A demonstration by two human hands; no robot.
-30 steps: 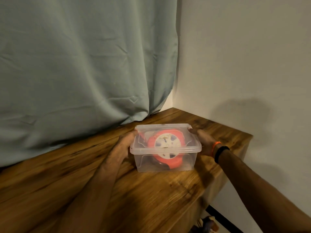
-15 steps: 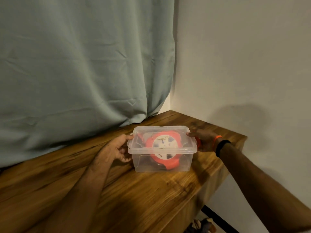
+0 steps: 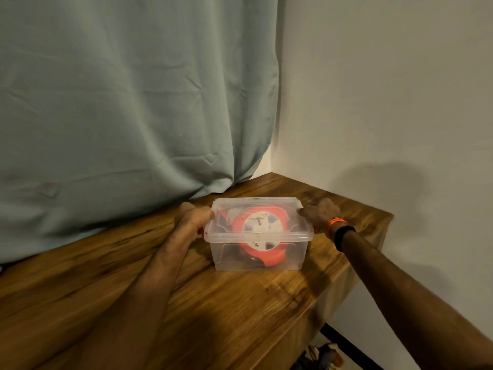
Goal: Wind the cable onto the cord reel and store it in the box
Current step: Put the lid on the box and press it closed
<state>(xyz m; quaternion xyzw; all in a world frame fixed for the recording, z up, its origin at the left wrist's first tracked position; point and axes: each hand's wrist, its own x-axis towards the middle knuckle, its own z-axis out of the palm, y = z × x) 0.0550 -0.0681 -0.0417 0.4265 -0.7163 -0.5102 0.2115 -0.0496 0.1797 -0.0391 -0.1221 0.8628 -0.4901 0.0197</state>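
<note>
Clear plastic lidded box (image 3: pixel 257 252), holding an orange round cord reel (image 3: pixel 262 236), sits on the wooden counter (image 3: pixel 240 303).
Left hand (image 3: pixel 193 218) and right hand (image 3: pixel 318 213) grip opposite ends, seemingly latching its lid.

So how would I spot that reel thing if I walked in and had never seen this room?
Find the wooden table in the corner beside the grey-green curtain. On it stands a clear plastic box with a lid, held at its two ends by the left hand and the right hand. The round orange cord reel with a white centre label lies inside, the only brightly coloured thing there.
</note>
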